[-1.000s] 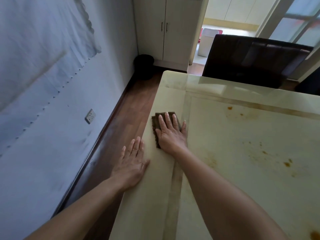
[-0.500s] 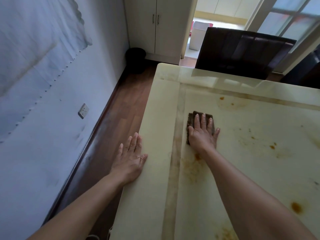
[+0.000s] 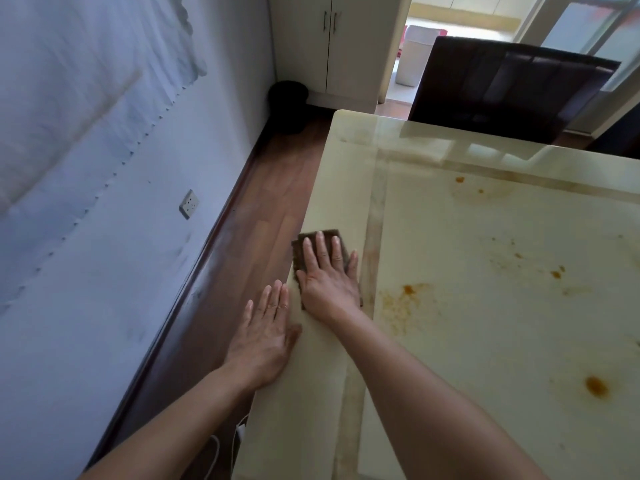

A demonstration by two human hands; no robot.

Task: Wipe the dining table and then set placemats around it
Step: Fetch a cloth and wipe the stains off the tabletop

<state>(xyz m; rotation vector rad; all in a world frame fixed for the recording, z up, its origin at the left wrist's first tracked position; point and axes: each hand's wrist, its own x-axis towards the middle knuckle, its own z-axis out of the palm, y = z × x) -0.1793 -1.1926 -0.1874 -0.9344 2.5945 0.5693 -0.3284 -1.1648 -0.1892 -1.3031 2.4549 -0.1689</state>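
A pale glossy stone dining table (image 3: 485, 341) fills the right of the head view, marked with orange-brown stains (image 3: 408, 291). My right hand (image 3: 329, 275) lies flat, fingers straight, pressing a folded dark brown cloth (image 3: 299, 252) onto the table's left border; the cloth's left corner overhangs the edge. My left hand (image 3: 265, 337) rests flat on the table's left edge just behind it, fingers straight, holding nothing. No placemats are in view.
A dark chair (image 3: 502, 95) stands at the table's far end. A black bin (image 3: 289, 105) sits in the corner by a white cabinet (image 3: 339, 46). A narrow strip of wood floor (image 3: 263, 216) runs between the table and the left wall. White cables (image 3: 239, 434) hang below the table edge.
My right hand slid the cloth from the inner panel back left to the table's left edge. My left hand stayed planted on the edge.
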